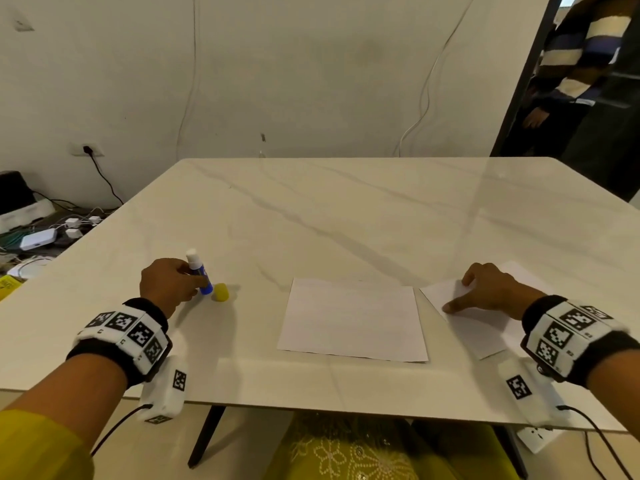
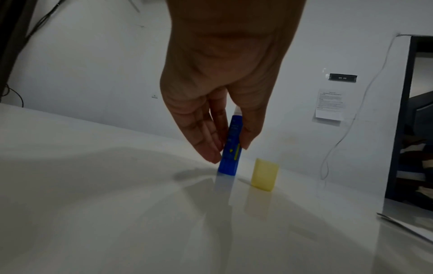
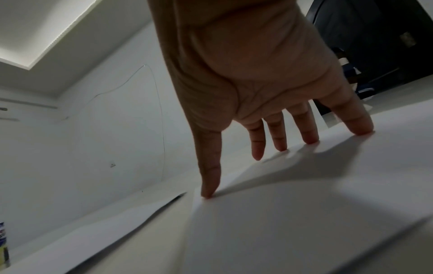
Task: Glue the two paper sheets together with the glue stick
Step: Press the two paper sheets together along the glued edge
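Observation:
A blue glue stick (image 1: 201, 271) stands uncapped on the marble table (image 1: 346, 220), its white tip up. My left hand (image 1: 169, 282) pinches the glue stick (image 2: 230, 148) between thumb and fingers, its base touching the table. Its yellow cap (image 1: 220, 292) stands just right of it, also visible as the cap (image 2: 264, 174) in the left wrist view. One white sheet (image 1: 353, 320) lies flat in front of me. A second sheet (image 1: 474, 323) lies angled at the right. My right hand (image 1: 485, 289) rests on that sheet (image 3: 293, 213) with straight, spread fingertips (image 3: 207, 194).
A person in a striped sweater (image 1: 575, 57) stands in the doorway at the far right. Cables, chargers and boxes (image 1: 38, 233) lie on the floor left of the table. The table's near edge (image 1: 311, 407) runs just behind my wrists.

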The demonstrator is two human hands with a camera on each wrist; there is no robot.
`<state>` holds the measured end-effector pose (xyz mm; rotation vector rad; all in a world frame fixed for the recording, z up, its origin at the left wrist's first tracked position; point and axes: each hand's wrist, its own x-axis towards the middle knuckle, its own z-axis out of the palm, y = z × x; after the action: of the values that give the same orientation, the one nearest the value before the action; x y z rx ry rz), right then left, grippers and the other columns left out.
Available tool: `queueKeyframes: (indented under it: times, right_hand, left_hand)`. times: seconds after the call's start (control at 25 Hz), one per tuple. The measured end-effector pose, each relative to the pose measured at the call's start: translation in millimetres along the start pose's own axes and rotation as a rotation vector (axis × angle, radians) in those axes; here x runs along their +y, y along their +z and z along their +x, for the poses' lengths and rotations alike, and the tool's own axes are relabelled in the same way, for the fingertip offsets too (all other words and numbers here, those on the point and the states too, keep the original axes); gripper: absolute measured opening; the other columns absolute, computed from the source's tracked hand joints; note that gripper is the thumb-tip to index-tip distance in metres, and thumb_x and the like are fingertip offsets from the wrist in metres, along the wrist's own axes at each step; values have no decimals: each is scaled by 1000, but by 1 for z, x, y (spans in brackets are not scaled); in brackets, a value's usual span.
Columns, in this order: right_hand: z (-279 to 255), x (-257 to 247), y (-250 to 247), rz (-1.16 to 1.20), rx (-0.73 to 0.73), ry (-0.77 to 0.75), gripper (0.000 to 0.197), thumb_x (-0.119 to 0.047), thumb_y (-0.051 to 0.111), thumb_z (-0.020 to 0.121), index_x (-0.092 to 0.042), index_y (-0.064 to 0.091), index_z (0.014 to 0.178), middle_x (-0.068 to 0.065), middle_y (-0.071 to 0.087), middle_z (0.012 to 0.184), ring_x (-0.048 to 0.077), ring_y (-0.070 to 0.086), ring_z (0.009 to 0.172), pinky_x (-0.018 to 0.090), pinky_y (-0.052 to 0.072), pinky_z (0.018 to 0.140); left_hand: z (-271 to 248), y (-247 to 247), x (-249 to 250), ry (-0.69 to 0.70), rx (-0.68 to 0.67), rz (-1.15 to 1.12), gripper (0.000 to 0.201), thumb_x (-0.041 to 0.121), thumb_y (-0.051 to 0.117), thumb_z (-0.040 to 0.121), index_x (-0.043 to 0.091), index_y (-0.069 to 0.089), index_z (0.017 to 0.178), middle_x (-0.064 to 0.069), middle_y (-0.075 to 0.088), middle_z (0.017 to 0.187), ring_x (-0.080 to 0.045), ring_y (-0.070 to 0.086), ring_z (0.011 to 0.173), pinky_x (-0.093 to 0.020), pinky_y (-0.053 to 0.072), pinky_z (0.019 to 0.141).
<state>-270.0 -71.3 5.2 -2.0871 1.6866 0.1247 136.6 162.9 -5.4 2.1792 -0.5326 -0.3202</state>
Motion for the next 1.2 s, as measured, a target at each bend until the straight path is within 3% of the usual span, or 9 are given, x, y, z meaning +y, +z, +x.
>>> queueKeyframes:
  times: [0.12, 0.28, 0.48, 0.68, 0.76, 0.84, 0.92, 1.0, 1.2]
  right_hand:
    - [-6, -4, 2, -54, -34, -15, 78, -53, 82, 54, -14, 47, 113, 6, 40, 119, 31, 42, 118, 40, 41, 99]
    - [-9, -9, 4, -113, -92, -39, 67, -55, 81, 53, -20, 45, 96, 5, 36, 112, 29, 45, 113, 40, 42, 99]
    - [-10, -17, 3, -91, -127, -83, 46, -40, 78, 67, -13, 53, 95, 12, 52, 122, 24, 50, 101, 31, 43, 85]
    - [-11, -15, 1, -190, -95, -108, 38, -42, 70, 76, -15, 52, 96, 7, 58, 118, 21, 49, 97, 28, 37, 81]
    - [-13, -12, 0, -223, -62, -111, 31, -42, 67, 77, -19, 51, 91, 4, 58, 109, 21, 50, 93, 27, 38, 77]
    - [-17, -12, -2, -256, 18, -110, 25, -40, 63, 80, -20, 52, 88, 1, 56, 97, 20, 51, 86, 25, 36, 64]
    - [-23, -13, -5, -243, 118, -105, 23, -40, 61, 80, -18, 54, 86, 1, 57, 90, 20, 52, 82, 23, 33, 55]
    - [-31, -16, -9, -164, 168, -120, 23, -40, 61, 80, -18, 56, 84, 1, 57, 89, 21, 53, 83, 25, 36, 60]
    - [-60, -36, -10, -18, 222, -212, 22, -46, 63, 75, -25, 57, 76, -5, 55, 80, 17, 55, 80, 29, 42, 66]
  left_hand:
    - [-1, 2, -4, -41, -1, -32, 23, 3, 78, 67, 2, 65, 86, -20, 66, 81, -37, 67, 73, -48, 54, 86]
    - [-4, -2, 1, -73, -6, 0, 61, 18, 85, 62, 4, 54, 114, -21, 65, 95, -37, 66, 81, -49, 55, 82]
    - [-26, -8, 38, 225, 244, 95, 84, 22, 86, 59, -2, 34, 121, -25, 38, 128, -39, 45, 113, -47, 41, 89]
    - [-63, 8, 81, 614, 416, 28, 57, 22, 78, 67, 1, 42, 107, -17, 44, 110, -32, 47, 94, -42, 40, 77]
    - [-83, 28, 95, 745, 294, 11, 43, 27, 75, 68, 8, 49, 97, -6, 47, 96, -24, 49, 84, -39, 42, 74]
    - [-104, 51, 112, 774, -3, 31, 31, 33, 73, 69, 16, 55, 87, 2, 52, 84, -16, 51, 73, -32, 43, 69]
    - [-124, 77, 125, 624, -408, 89, 25, 34, 73, 74, 16, 62, 87, 3, 59, 83, -10, 55, 73, -25, 45, 67]
    - [-139, 106, 134, 441, -704, 74, 30, 35, 69, 79, 11, 64, 95, -3, 63, 92, -15, 59, 81, -28, 50, 72]
    - [-159, 150, 145, 154, -898, -157, 43, 38, 55, 89, -1, 58, 106, -15, 63, 95, -23, 62, 77, -29, 54, 67]
